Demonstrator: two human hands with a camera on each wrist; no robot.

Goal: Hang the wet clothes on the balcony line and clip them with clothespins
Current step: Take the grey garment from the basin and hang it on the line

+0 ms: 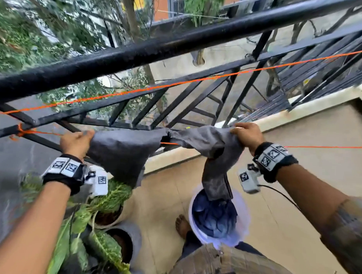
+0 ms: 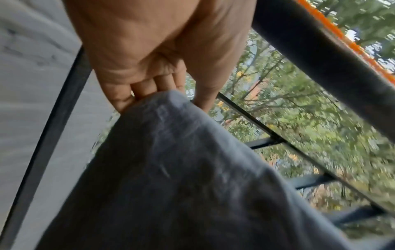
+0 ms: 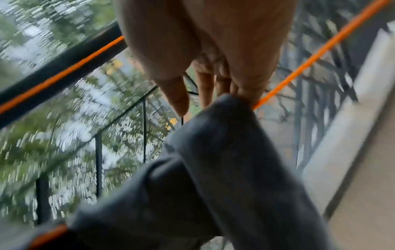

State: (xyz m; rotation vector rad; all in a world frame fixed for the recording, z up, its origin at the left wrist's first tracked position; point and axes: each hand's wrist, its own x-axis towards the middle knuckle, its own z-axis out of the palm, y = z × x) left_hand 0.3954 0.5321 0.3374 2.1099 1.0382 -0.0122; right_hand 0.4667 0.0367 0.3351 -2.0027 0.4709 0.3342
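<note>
A dark grey wet garment (image 1: 122, 151) is draped over the lower orange line (image 1: 323, 146) that runs along the balcony rail. My left hand (image 1: 77, 140) grips its left corner, fingers curled over the cloth edge (image 2: 158, 108). My right hand (image 1: 247, 134) holds the bunched right end, from which a long part hangs down toward the bucket. In the right wrist view the fingers (image 3: 245, 91) pinch the grey cloth (image 3: 235, 152) at the orange line (image 3: 310, 62). No clothespins are in view.
A white bucket (image 1: 242, 223) holding blue clothes stands on the tiled floor beside my bare foot (image 1: 182, 226). Potted plants (image 1: 110, 198) crowd the lower left. A thick black railing bar (image 1: 158, 48) and a second orange line (image 1: 198, 79) cross above my hands.
</note>
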